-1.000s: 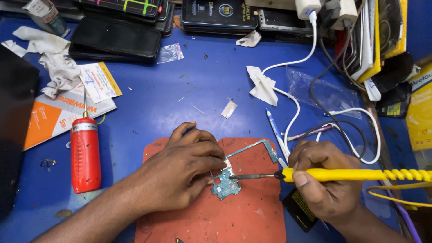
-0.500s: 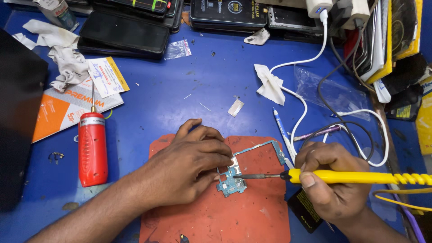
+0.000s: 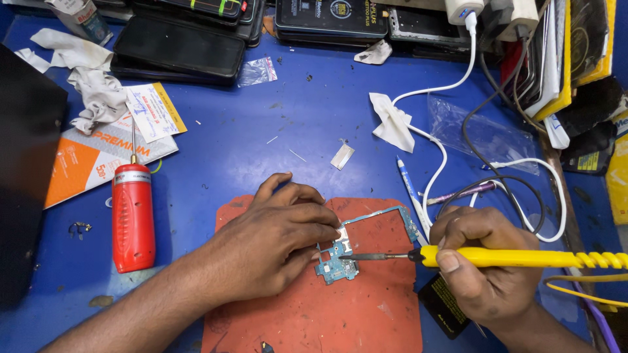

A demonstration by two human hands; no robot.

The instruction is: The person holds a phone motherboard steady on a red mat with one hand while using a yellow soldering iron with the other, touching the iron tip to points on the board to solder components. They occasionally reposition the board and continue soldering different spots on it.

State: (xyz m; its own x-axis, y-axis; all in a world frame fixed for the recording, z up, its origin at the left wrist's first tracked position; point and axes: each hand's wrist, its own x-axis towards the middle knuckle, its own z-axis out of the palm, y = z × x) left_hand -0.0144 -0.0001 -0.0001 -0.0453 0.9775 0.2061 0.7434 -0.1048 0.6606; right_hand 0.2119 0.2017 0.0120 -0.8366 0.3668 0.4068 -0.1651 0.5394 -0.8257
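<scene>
A small blue-green circuit board (image 3: 340,261) lies on a red-brown work mat (image 3: 353,314) on the blue table. My left hand (image 3: 275,242) rests flat on the mat with its fingertips pressing the board's left side. My right hand (image 3: 481,268) is closed around a yellow-handled soldering iron (image 3: 523,257). Its metal tip reaches left and touches the board near the middle. A thin blue-green frame piece (image 3: 392,219) extends from the board toward the upper right.
A red cylindrical bottle (image 3: 133,219) with a needle tip lies left of the mat. White and black cables (image 3: 471,170), a pen (image 3: 409,186), tissue scraps (image 3: 392,121) and a clear bag (image 3: 484,134) sit at right. Dark phones (image 3: 176,52) line the back edge.
Both hands stay on the board and iron; the view has shifted slightly, so the mat and hands sit a little lower and to the right in the picture.
</scene>
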